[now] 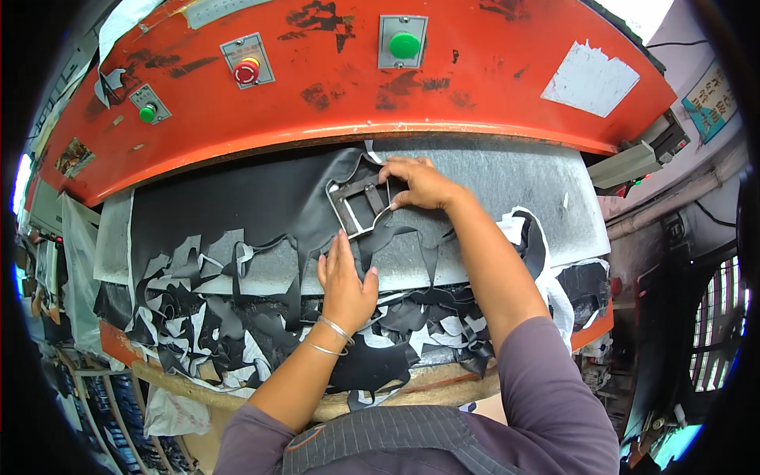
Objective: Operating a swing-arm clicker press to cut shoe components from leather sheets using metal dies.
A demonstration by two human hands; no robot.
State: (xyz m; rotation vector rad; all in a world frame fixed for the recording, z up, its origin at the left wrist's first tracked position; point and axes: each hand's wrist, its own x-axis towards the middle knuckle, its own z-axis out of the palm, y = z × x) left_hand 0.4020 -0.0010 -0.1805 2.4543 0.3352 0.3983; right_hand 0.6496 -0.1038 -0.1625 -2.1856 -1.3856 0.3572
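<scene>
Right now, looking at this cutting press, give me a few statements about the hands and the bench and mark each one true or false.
1. The right hand rests on the metal cutting die. True.
2. The left hand holds a pair of scissors. False: it lies flat on the black sheet material, fingers straight, just below the die.
3. The round green button sits on the orange press head. True.
4. The die sits on the wooden edge of the bench. False: it lies on the black sheet, under the press head.
5. Black and white offcuts are piled on the near side of the bench. True.
</scene>
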